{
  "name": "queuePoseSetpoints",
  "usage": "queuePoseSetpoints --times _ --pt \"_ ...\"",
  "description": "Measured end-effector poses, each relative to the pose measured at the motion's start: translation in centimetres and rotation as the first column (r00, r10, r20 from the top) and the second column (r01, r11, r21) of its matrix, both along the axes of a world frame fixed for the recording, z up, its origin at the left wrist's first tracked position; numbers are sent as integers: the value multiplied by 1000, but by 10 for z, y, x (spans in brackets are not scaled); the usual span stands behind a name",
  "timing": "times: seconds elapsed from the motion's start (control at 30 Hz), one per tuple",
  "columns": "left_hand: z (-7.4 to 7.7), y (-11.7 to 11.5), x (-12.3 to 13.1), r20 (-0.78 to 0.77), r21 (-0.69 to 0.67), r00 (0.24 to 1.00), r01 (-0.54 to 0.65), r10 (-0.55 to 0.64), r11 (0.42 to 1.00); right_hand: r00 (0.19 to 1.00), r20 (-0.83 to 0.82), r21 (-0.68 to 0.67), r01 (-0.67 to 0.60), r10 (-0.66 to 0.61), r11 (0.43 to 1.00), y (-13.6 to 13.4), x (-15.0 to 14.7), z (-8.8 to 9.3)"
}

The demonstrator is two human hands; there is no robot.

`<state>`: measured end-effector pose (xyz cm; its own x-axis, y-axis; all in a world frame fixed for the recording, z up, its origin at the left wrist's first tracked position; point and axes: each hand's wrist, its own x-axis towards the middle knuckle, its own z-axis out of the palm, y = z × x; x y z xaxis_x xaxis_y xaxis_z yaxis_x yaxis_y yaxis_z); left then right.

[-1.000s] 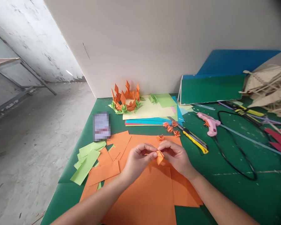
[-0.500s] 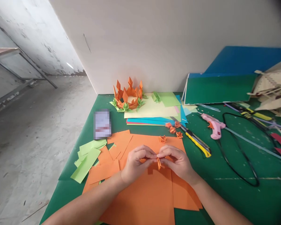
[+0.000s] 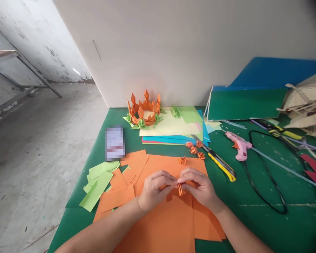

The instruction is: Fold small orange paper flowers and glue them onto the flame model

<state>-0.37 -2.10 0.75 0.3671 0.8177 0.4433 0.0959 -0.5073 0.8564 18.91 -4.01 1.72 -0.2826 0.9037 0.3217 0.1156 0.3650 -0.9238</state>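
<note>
Green surface (image 3: 300,232), large orange sheet (image 3: 163,225) laid flat on it right under the work, probably doing double duty as stock and work mat. Green board (image 3: 247,103) leans well beyond the sheet's far right corner, likely to be out of the way. Paper stack (image 3: 160,130) sits past the sheet's far edge, spare colours presumably kept apart from what's in use. Orange crown (image 3: 140,113) with green leaves stands upright beyond the sheet, partly by the stack, maybe parked there to avoid crushing. Left hand (image 3: 158,188) and right hand (image 3: 200,186) meet above the sheet, both grips closed, fingertips and thumbs pinching one small piece from either side, likely to keep its folds tight. Glue gun (image 3: 242,146) lies on its side, right of the sheet; cord trails away from the paper. Knife (image 3: 218,163) beside the sheet's far right corner, yellow handle end nearer the worker, looks easy to grab. Green slips (image 3: 97,189) fanned left of the sheet. Small orange flowers (image 3: 193,150) grouped around its far edge, apparently set aside together. Folded piece (image 3: 180,189): between both hands, over the sheet, finer creases hidden by fingers.
</note>
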Motion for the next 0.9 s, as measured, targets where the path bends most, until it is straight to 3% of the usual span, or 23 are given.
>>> queuePoseSetpoints --times 0.2,0.37,0.63,0.9 --pt "-4 2 2 59 146 998 -4 -4 989 999 -16 62 34 -33 998 0 1 -6" --pt "-6 2 4 48 77 999 8 -11 997 995 -72 9 65 -65 998 1 -1 -13" --pt "3 -3 -1 54 -25 978 203 -201 979 985 -174 -187 -48 15 981 -1 -1 -15" --pt "0 -6 1 95 67 976 190 -196 980 968 -243 -205 -115 63 972 -2 0 -11"
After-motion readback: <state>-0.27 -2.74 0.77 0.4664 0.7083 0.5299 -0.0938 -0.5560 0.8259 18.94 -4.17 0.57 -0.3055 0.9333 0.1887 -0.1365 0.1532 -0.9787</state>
